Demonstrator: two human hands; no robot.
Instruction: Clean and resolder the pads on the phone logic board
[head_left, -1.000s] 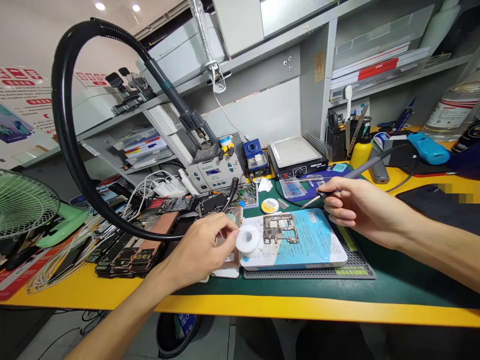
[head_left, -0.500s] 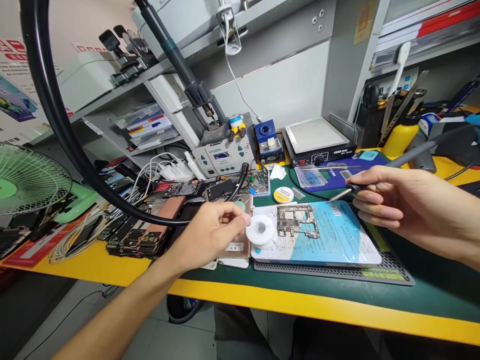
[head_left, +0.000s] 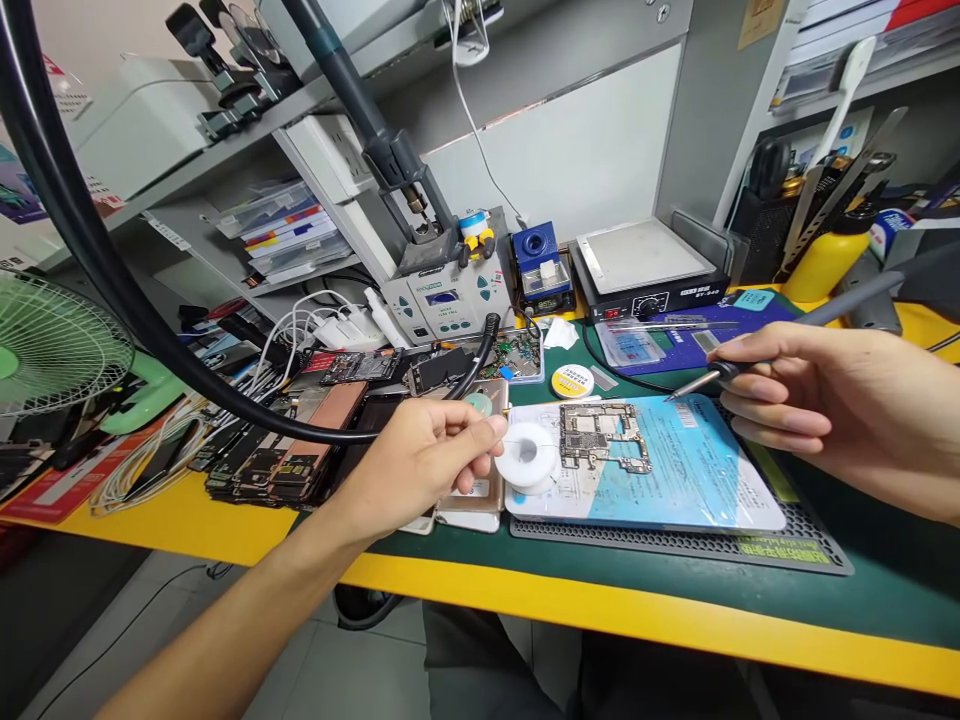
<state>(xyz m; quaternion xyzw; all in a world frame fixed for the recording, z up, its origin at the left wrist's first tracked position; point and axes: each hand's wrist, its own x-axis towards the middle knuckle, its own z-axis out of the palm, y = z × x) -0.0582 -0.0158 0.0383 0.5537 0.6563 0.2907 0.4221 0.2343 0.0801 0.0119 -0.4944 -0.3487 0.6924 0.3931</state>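
- Foreground: yellow bench edge (head_left: 600, 604), with a grey mat (head_left: 795, 548) on the green surface behind it.
- On the mat: blue-and-white box (head_left: 690, 480), bearing the circuit board (head_left: 583, 441) flat near the middle of its top.
- Left hand (head_left: 424, 460): thumb and forefinger pinched together beside the spool (head_left: 519, 470), apparently on a thin wire (head_left: 519, 441) that crosses it; the spool sits just left of the board.
- Right hand (head_left: 832, 385): fingers closed around the iron (head_left: 847, 301), its tip over the box, right of the board and apart from it.
- Progress, as judged: both hands appear equipped and the board laid out; contact of iron or wire with the board is not yet made. Any finished joints are too small to tell.
- Behind: round tin (head_left: 572, 381); farther back, rework station (head_left: 450, 300) and hot plate (head_left: 649, 268).
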